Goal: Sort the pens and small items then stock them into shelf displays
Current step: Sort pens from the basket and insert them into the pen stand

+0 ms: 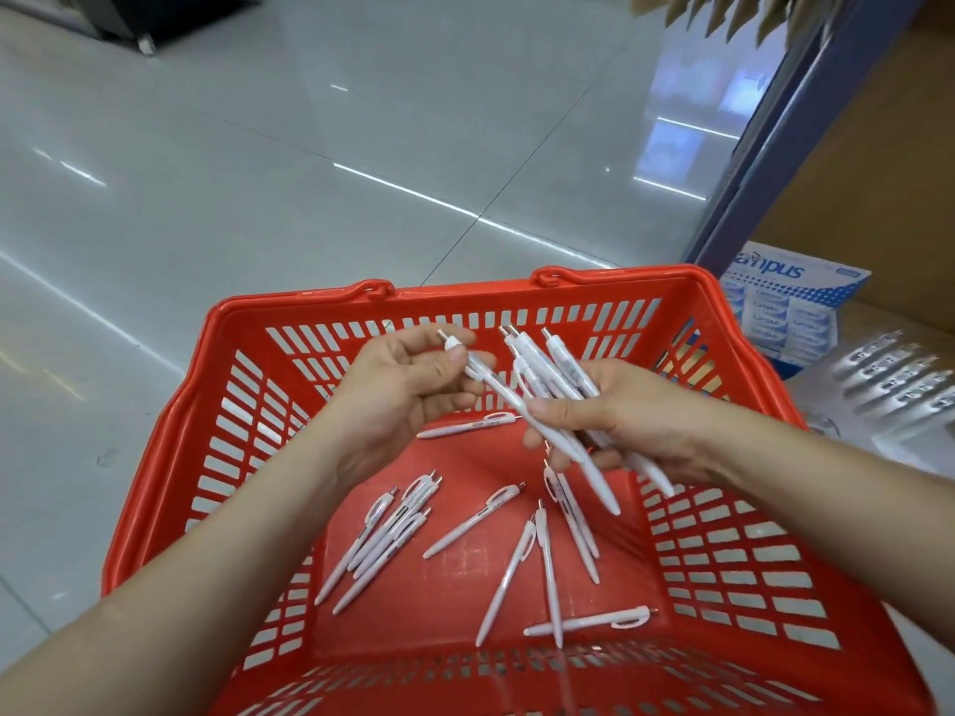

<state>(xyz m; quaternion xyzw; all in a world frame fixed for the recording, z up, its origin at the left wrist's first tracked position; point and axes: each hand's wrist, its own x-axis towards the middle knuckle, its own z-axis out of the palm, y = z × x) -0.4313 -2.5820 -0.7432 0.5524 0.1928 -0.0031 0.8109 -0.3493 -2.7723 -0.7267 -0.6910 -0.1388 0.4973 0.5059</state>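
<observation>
Glossy grey floor tiles (258,173) fill the upper left; at centre a red basket (465,293) holds loose white pens (398,524). Above it the left hand (403,395) pinches one pen (504,392) and the right hand (620,416) grips a bundle (560,361); slackening to admit it could spill pens back

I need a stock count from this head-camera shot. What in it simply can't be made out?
Head view:
1. Number of white plastic click pens bunched in the right hand: they overlap, and its grip covers them.
2. Print on the loose white pens in the red plastic basket: too small.
3. Blue-and-white Campus box: first letter hidden by the blue shelf post.
4. Silvery items at the right edge: blurred.
</observation>
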